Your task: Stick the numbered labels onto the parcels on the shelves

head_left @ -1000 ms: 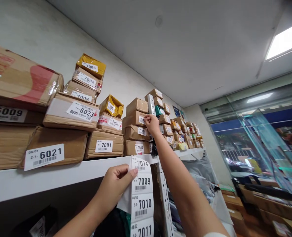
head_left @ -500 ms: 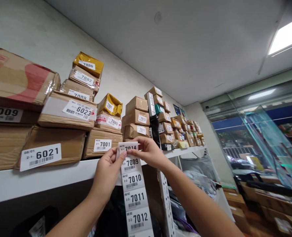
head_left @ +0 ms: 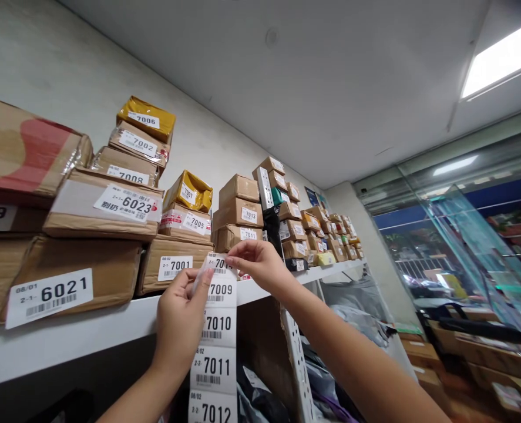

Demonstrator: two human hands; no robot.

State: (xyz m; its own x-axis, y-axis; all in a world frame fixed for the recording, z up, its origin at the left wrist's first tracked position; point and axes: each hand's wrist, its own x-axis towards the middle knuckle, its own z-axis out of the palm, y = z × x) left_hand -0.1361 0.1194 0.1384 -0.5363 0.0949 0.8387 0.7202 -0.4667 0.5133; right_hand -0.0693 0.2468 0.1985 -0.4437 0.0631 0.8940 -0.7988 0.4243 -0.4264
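My left hand [head_left: 181, 320] grips a hanging strip of white number labels [head_left: 216, 341] along its left edge, thumb by the label 7009. My right hand [head_left: 259, 264] pinches the topmost label, 7014 [head_left: 219, 264], at the strip's upper end. Both hands are raised in front of a white shelf [head_left: 110, 329]. Just behind them stand stacked brown parcels, among them box 7001 [head_left: 174, 265], box 7013 [head_left: 238, 212] and box 7011 [head_left: 236, 236].
More labelled parcels fill the shelf: 6021 [head_left: 66, 276], 6023 [head_left: 106, 205], yellow bags 7006 [head_left: 145, 119] and 7007 [head_left: 190, 191]. A perforated white upright [head_left: 298, 364] supports the shelf. Bags lie under it. Glass panels [head_left: 463, 247] and cartons [head_left: 463, 364] are at the right.
My right hand came down from box 7013 to the label strip and now pinches the top label. The strip and my left hand rose toward the shelf edge.
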